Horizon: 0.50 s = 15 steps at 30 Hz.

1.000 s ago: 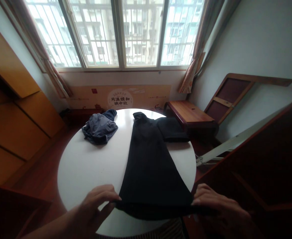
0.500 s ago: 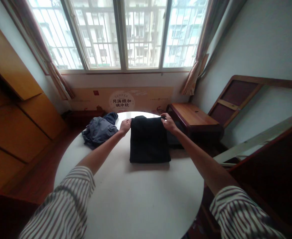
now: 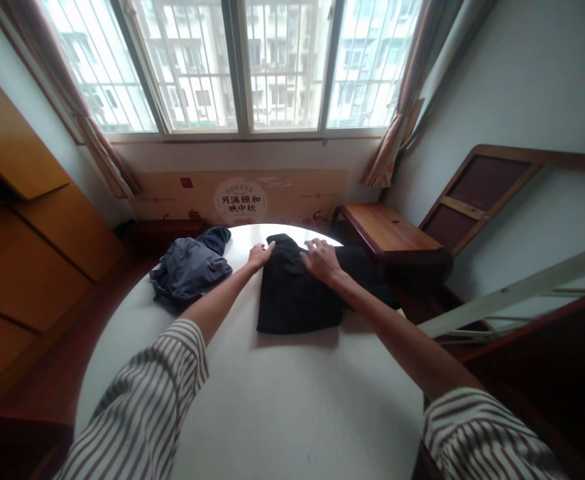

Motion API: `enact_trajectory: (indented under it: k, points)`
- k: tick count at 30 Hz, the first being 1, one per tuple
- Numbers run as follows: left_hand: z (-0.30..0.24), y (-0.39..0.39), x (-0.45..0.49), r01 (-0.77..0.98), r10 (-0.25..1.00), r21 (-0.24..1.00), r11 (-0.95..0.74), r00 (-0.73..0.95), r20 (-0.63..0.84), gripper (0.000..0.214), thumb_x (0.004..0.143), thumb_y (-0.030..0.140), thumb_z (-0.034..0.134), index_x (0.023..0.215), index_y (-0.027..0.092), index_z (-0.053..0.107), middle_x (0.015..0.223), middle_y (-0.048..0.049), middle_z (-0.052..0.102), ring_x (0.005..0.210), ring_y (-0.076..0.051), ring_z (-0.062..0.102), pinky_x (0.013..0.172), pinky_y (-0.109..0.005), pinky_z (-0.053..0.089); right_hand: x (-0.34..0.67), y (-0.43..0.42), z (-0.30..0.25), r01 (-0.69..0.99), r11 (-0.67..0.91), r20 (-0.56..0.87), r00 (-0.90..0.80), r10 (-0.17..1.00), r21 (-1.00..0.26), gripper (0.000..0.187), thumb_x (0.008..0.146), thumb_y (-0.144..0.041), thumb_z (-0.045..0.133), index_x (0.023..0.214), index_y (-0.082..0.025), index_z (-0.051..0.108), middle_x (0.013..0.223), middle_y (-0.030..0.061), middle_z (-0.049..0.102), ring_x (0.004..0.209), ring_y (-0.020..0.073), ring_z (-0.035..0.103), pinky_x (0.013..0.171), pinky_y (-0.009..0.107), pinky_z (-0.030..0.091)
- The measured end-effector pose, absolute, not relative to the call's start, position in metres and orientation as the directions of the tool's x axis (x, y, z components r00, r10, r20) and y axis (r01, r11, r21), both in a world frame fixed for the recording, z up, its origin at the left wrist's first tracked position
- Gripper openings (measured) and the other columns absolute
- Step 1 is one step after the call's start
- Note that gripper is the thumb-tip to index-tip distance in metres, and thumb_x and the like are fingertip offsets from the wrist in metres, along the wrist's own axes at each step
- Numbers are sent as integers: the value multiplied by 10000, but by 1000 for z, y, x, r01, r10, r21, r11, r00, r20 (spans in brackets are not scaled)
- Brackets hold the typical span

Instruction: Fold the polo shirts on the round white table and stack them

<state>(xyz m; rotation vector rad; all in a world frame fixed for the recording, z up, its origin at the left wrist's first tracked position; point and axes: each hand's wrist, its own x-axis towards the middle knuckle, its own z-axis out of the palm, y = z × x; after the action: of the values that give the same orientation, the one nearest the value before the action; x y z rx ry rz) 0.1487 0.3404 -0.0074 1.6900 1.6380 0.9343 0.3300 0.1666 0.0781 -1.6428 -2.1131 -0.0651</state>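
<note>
A folded black garment [image 3: 292, 300] lies on the white round table [image 3: 292, 400]; its exact kind does not show. My left hand [image 3: 261, 255] is closed on the garment's far left corner, thumb on top. Over the far right part, my right hand [image 3: 321, 259] has its fingers apart and slightly bent, holding nothing. Whether those fingertips touch the cloth is unclear. More dark cloth [image 3: 365, 270] lies to the right, partly behind my right forearm. On the left, a crumpled grey-blue garment [image 3: 190, 270] rests near the table's edge.
Beyond the table's right side stands a low wooden table [image 3: 390, 230]. A wooden chair-like frame [image 3: 472, 193] leans by the wall. Orange-brown cabinets [image 3: 27, 260] line the left side, and a barred window [image 3: 242, 73] is ahead.
My right hand has let go of the garment's far right corner and moved left over the cloth, its fingers spreading. The garment's far edge has dropped and become uneven. My left hand keeps its grip.
</note>
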Motion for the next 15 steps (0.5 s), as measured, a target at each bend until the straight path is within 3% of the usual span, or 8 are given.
enact_trajectory:
  k: [3, 6, 8, 10, 15]
  points:
    - [-5, 341, 155, 572, 999, 819, -36, 5, 40, 608, 684, 551, 822, 1043, 85, 665, 1106, -191, 709, 1078, -322, 658, 875, -337, 512, 307, 124, 58, 849, 499, 277, -444, 852, -172, 474, 877, -540, 655, 1149, -152, 666, 1248, 155, 634, 1144, 300, 588, 1031, 486, 447]
    - [-3, 342, 162, 552, 1000, 834, -11, 30, -7, 578, 617, 527, 872, 950, 96, 678, 964, -153, 733, 992, -316, 690, 777, -322, 549, 294, 86, 33, 723, 689, 136, -678, 722, -53, 605, 868, -445, 648, 1346, -86, 558, 1422, 224, 522, 1288, 384, 488, 1095, 534, 371]
    - [-2, 341, 166, 534, 999, 846, 0, 41, -26, 502, 628, 480, 875, 903, 106, 685, 874, -126, 736, 938, -297, 706, 736, -314, 559, 294, 72, 20, 749, 663, 94, -662, 744, 23, 650, 858, -256, 606, 1452, -46, 443, 1509, 252, 418, 1363, 416, 409, 1106, 554, 347]
    - [-1, 339, 168, 516, 999, 856, 3, 42, -29, 441, 639, 430, 873, 886, 114, 691, 826, -107, 736, 909, -280, 713, 728, -312, 564, 299, 69, 11, 805, 588, 80, -593, 801, 86, 639, 843, -124, 545, 1464, -35, 426, 1501, 265, 422, 1382, 408, 397, 1101, 545, 356]
    - [8, 332, 153, 481, 1000, 877, -11, 31, -4, 339, 658, 368, 853, 836, 122, 701, 807, -109, 736, 920, -280, 711, 741, -316, 566, 306, 74, 5, 810, 559, 102, -580, 808, 176, 407, 923, -43, 433, 1301, -46, 582, 1335, 246, 582, 1280, 330, 532, 1062, 459, 439]
